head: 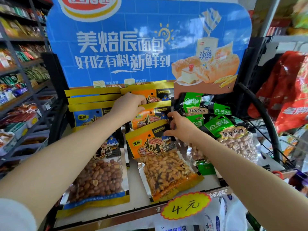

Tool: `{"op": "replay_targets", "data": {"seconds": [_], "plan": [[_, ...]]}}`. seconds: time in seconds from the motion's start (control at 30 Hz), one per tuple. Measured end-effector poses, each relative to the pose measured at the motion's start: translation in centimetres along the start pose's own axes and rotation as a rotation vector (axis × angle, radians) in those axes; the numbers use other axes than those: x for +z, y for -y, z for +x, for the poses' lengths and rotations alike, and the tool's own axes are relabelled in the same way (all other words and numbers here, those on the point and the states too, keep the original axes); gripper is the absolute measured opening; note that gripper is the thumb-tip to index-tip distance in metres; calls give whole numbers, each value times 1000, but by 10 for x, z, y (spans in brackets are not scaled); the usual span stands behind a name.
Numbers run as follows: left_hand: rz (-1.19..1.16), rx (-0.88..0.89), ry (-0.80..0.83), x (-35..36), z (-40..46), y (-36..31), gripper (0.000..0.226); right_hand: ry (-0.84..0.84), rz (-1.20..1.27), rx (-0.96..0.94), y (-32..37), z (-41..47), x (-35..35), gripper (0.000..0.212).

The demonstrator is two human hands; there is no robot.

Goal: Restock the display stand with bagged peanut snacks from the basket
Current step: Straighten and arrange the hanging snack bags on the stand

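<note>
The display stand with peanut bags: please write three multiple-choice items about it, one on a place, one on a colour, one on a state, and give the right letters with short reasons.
1. Where on the display stand do the green-label bags lie?
A. right column
B. left column
C. middle column

2. What colour is the label of the front middle bag?
A. blue
B. orange
C. green

3. What is the left hand doing?
A. hanging idle
B. pressing the price tag
C. holding an orange bag's top edge

Answers:
1. A, the green bags are stacked right of the orange ones.
2. B, its label is orange, while the left column's front bag has blue.
3. C, its fingers curl over the yellow top edge of a rear orange bag; the price tag lies untouched at the front.
</note>
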State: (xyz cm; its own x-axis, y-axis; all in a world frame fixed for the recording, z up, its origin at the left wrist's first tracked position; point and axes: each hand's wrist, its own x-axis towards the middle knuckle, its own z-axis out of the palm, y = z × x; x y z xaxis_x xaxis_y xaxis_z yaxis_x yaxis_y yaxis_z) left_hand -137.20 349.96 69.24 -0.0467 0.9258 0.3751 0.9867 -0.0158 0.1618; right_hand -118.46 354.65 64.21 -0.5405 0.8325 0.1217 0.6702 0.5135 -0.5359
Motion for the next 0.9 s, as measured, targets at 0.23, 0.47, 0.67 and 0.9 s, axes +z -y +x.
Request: {"op": "replay_targets", "data": {"seconds": [0.23,0.47,0.67,0.9], "plan": [[0,16,-41,6,-1,1,19,24,-35,203,3,-5,15,38],[-9,13,-94,-4,6,1,18,-178,587,155,5,-14,1,14],[-9,34,-179,-18,14,-10,18,-432,636,237,10,0,17,26],[124,45,77,-7,2,-4,53,-496,622,248,18,2,32,23]]}}
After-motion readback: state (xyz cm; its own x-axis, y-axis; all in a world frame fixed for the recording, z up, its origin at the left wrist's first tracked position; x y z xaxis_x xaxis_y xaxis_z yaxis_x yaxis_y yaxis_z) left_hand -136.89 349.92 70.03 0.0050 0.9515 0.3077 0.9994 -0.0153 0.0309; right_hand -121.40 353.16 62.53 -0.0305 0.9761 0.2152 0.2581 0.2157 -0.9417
